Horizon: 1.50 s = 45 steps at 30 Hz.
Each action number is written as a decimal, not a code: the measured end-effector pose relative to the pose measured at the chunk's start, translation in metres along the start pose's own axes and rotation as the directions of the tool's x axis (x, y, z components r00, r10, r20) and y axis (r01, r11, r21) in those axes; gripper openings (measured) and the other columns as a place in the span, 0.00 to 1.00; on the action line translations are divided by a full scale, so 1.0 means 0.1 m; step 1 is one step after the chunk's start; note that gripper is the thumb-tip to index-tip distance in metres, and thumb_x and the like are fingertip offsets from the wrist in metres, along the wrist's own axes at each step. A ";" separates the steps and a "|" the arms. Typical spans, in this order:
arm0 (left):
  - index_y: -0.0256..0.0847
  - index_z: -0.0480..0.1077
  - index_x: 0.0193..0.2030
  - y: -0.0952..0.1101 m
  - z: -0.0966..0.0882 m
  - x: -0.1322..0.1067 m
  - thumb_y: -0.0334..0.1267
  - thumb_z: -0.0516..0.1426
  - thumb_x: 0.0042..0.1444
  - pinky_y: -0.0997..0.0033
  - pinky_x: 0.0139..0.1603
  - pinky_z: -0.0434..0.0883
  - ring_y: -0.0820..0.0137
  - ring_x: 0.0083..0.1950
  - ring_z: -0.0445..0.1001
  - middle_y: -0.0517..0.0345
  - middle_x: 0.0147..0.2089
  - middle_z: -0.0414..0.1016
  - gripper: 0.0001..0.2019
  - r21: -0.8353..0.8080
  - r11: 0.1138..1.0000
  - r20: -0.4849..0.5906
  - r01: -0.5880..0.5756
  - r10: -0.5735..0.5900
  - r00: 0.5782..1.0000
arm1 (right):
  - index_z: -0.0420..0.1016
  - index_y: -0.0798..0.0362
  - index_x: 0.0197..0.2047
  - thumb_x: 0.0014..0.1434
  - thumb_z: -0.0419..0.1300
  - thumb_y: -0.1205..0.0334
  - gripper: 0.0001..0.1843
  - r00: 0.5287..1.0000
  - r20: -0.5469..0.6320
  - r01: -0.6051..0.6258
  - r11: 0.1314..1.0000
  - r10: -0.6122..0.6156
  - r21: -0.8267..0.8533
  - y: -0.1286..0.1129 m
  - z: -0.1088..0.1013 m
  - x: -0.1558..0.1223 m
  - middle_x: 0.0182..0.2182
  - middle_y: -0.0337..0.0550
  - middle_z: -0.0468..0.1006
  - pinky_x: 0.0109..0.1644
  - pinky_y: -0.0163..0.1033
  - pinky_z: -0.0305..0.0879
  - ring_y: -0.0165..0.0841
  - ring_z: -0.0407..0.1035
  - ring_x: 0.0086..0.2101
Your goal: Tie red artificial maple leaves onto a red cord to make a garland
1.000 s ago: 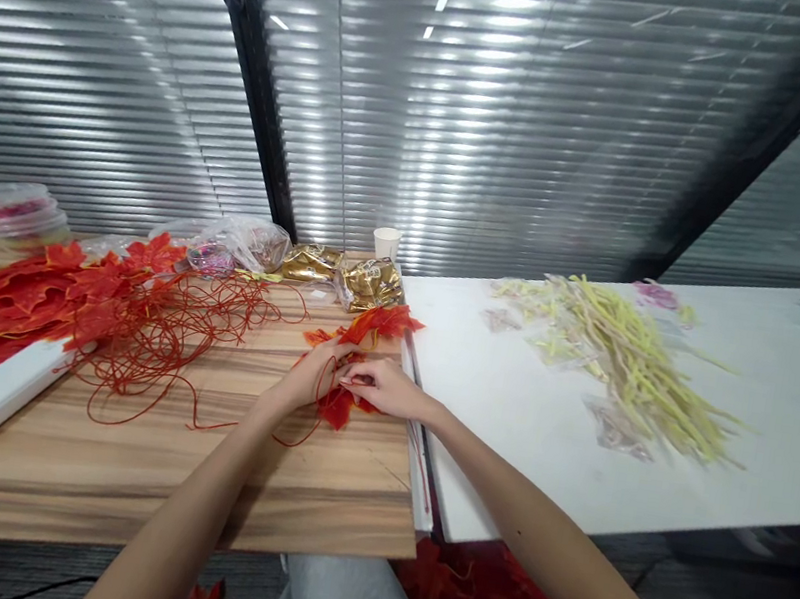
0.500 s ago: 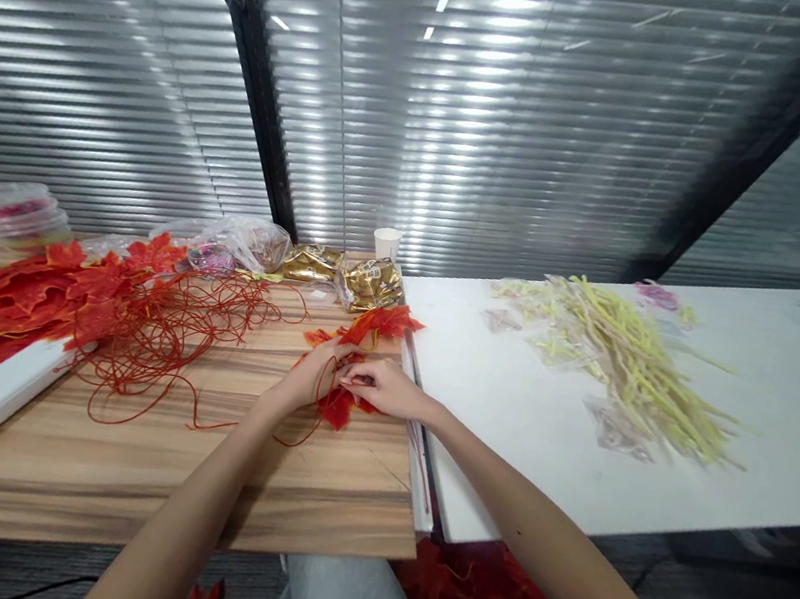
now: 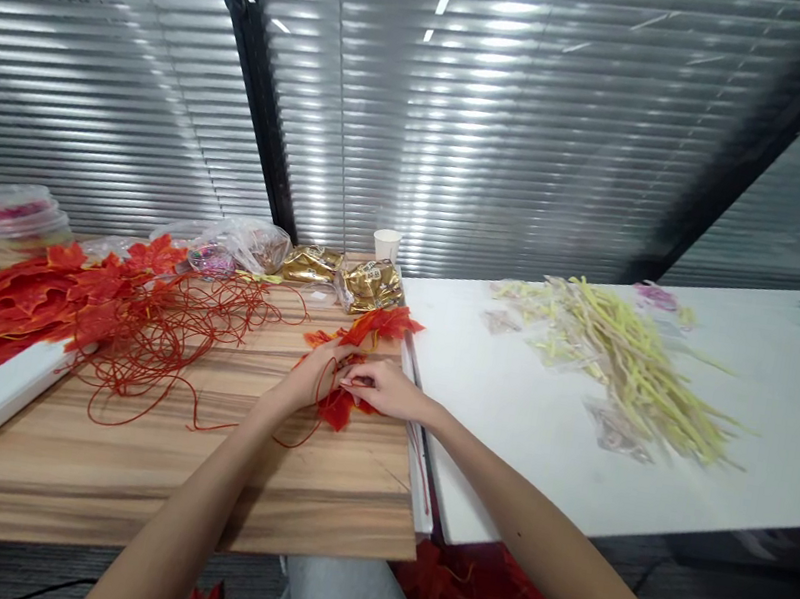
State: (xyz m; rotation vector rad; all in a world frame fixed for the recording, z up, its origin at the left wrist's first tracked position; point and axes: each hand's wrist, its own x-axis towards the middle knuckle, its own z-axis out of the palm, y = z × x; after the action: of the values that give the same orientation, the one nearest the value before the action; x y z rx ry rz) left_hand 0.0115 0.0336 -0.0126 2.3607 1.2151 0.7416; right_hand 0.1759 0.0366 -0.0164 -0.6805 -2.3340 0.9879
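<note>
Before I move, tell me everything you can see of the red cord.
The red cord is thin and looks smooth and pliable. Most of it lies slack in a loose, many-looped tangle on the wood-grain table, its left side meeting the red leaf pile. One strand trails rightward to the left forearm, where it goes out of sight; beyond it, cord shows again, curving up into a loop by the left hand. I can't make out its ends, nor whether the right hand pinches it.
</note>
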 end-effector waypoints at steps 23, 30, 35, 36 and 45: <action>0.34 0.69 0.45 -0.05 0.02 0.00 0.32 0.52 0.50 0.61 0.47 0.67 0.65 0.41 0.70 0.47 0.41 0.73 0.15 0.052 0.998 0.013 -0.036 0.035 0.999 | 0.74 0.58 0.35 0.58 0.53 0.67 0.09 1.000 -0.005 0.006 0.999 -0.006 -0.047 0.00 0.01 0.00 0.31 0.43 0.77 0.34 0.31 0.58 0.28 0.67 0.29; 0.34 0.69 0.44 -0.06 0.03 0.00 0.29 0.51 0.48 0.62 0.48 0.66 0.65 0.43 0.70 0.47 0.42 0.72 0.15 0.089 0.996 0.010 -0.023 0.022 1.000 | 0.74 0.57 0.33 0.57 0.53 0.67 0.08 0.999 -0.023 0.034 0.996 -0.036 -0.078 0.00 0.03 0.00 0.26 0.40 0.75 0.31 0.30 0.55 0.27 0.64 0.25; 0.36 0.69 0.44 -0.07 0.04 0.01 0.28 0.51 0.48 0.62 0.48 0.66 0.65 0.41 0.70 0.49 0.41 0.73 0.15 0.090 0.995 0.017 -0.033 0.032 0.999 | 0.74 0.58 0.31 0.57 0.53 0.68 0.08 1.000 -0.017 0.017 0.995 -0.019 -0.096 -0.01 0.03 0.00 0.27 0.41 0.75 0.30 0.30 0.54 0.27 0.63 0.25; 0.36 0.69 0.43 -0.08 0.05 0.01 0.28 0.51 0.47 0.62 0.48 0.66 0.65 0.41 0.70 0.49 0.40 0.73 0.15 0.090 0.995 0.020 -0.037 0.035 0.999 | 0.74 0.58 0.31 0.57 0.53 0.68 0.08 1.000 -0.018 0.016 0.994 -0.018 -0.104 -0.02 0.03 0.00 0.27 0.41 0.75 0.30 0.30 0.54 0.27 0.63 0.25; 0.36 0.69 0.45 -0.06 0.03 0.00 0.29 0.51 0.48 0.61 0.47 0.66 0.65 0.41 0.70 0.49 0.40 0.73 0.16 0.116 0.993 0.021 -0.026 0.023 1.000 | 0.74 0.58 0.33 0.57 0.53 0.69 0.08 0.999 -0.020 0.030 0.992 -0.032 -0.123 0.00 0.03 0.00 0.28 0.42 0.76 0.31 0.30 0.55 0.27 0.65 0.26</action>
State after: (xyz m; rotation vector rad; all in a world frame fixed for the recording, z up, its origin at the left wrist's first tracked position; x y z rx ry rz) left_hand 0.0094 0.0366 -0.0186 2.4745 1.2546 0.6702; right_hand 0.1740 0.0348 -0.0185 -0.6970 -2.3940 0.8239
